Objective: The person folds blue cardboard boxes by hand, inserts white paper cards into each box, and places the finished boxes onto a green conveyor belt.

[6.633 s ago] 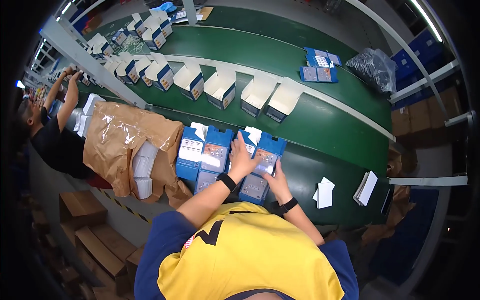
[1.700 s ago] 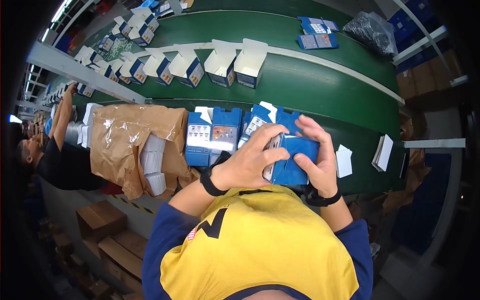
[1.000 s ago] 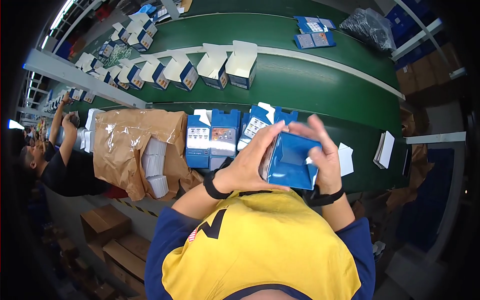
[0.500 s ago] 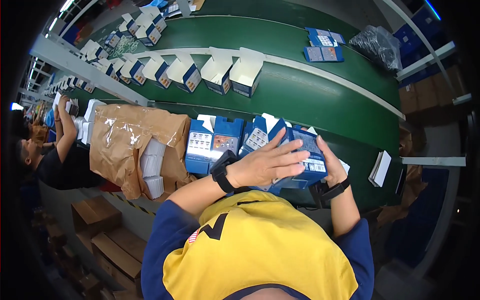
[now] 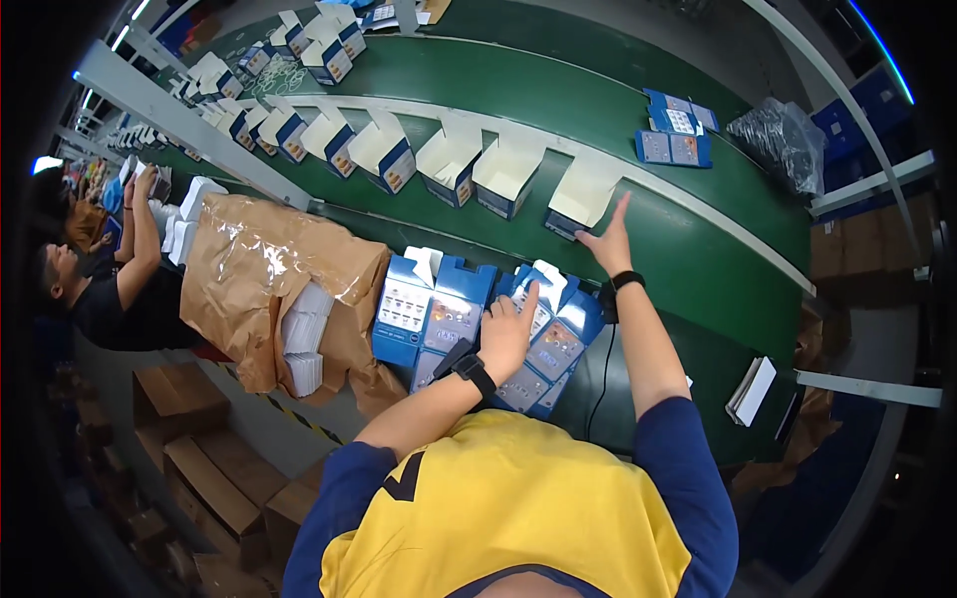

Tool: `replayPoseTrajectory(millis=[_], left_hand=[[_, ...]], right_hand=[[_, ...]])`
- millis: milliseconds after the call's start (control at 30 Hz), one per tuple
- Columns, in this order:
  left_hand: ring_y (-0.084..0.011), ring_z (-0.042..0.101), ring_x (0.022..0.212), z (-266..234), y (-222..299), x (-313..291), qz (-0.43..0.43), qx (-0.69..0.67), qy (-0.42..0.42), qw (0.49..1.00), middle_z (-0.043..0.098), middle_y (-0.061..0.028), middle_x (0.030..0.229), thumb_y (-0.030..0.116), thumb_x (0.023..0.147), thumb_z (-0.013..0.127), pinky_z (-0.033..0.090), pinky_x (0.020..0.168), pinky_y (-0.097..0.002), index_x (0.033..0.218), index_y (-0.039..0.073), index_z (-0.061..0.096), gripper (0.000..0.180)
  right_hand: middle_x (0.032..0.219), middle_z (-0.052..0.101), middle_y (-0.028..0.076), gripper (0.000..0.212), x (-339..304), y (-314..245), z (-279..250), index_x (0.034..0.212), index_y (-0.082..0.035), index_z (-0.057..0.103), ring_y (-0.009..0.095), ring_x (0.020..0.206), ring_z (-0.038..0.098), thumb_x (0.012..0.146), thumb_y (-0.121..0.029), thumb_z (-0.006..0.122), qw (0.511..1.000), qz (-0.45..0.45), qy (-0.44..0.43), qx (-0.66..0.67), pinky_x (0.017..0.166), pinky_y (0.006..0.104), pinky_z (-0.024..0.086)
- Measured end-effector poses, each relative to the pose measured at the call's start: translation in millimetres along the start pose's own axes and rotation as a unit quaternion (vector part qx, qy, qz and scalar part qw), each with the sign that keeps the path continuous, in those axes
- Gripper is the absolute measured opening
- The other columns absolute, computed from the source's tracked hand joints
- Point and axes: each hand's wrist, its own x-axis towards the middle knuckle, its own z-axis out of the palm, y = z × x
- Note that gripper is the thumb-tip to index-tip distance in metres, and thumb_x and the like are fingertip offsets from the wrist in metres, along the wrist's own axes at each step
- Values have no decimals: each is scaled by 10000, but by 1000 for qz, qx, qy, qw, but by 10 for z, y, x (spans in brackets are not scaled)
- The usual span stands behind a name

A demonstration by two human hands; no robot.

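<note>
An open-topped blue and white carton [image 5: 583,199] stands on the green conveyor, its white flap raised at the back. My right hand [image 5: 610,242] is beside its right side, fingers spread and thumb at the lower front corner. My left hand [image 5: 506,339] rests on a stack of flat blue printed cartons [image 5: 548,354] in front of me, index finger stretched out and the others partly bent. Another stack of flat cartons [image 5: 404,299] lies to its left. Both wrists wear black bands.
Several open cartons [image 5: 508,179] stand in a row along the belt to the left. A brown paper sack [image 5: 284,264] of white folded pieces sits left of the stacks. Far right are flat cartons [image 5: 675,148] and a clear plastic bag [image 5: 783,140]. A person [image 5: 125,279] works at left.
The carton that was between my two hands now stands on the conveyor at the row's right end. My right hand has reached forward; my left has come down onto the flat stack.
</note>
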Motion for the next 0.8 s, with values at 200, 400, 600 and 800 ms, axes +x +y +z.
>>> replayPoseTrajectory(millis=[200,400,600,800], left_hand=[[-320,560,816,-192,51,-61,20,83,32,996,526,-197,934,25,732,612,470,698,-362,1418,134,224,796],[-213,567,828,-337,-29,-109,37,-516,101,850,547,-107,945,92,803,623,449,752,-305,1322,64,368,580],[-158,544,876,-919,196,-171,-6,-689,66,722,543,-73,985,176,790,685,426,794,-278,1175,7,460,476],[-180,502,1033,-1091,292,-268,88,-604,-5,792,516,-99,1130,337,759,717,396,887,-302,1263,13,381,687]], right_hand=[[1297,445,225,886,-1544,563,-169,1419,8,79,289,1127,513,786,-233,652,913,318,48,251,963,343,387],[1189,543,82,507,-2173,-847,-111,1275,24,410,158,1119,482,828,-93,620,885,136,240,376,944,312,367],[1143,581,96,499,-2354,-1136,-654,1265,20,445,199,1047,550,817,-74,644,962,6,-21,274,933,314,393],[1218,523,141,875,-2373,-1108,-643,1397,-15,260,265,1066,555,704,-136,781,975,-166,-55,134,891,326,441]])
